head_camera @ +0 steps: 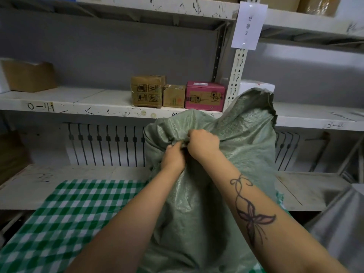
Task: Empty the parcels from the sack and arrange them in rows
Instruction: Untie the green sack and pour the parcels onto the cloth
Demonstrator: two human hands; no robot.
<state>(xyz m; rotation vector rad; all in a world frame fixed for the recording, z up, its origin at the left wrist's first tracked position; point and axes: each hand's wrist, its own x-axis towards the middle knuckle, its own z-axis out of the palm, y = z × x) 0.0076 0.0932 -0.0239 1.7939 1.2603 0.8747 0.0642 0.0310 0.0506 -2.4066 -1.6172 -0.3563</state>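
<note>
We are facing the white shelving point(65, 99), whose middle shelf carries three boxes side by side: a brown carton point(147, 91), a smaller brown box point(174, 96) touching it, and a pink box point(204, 96) next along. In front stands the green woven sack point(226, 174), upright and bulky, resting on the green checked cloth point(65, 215) that covers the surface near us; its loose mouth flops up toward the shelf edge. Our left hand point(174, 157) and right hand point(202, 143) meet at the gathered neck, both pressed closed and pinching the bunched fabric, probably working at a tie, though the knot itself is hidden between the fingers. No parcels are out yet; they seem to be inside the sack. The risk from here, we judge, is that once the neck loosens the tall sack slumps sideways and spills parcels off the cloth, or the rising flap knocks the pink box.
</note>
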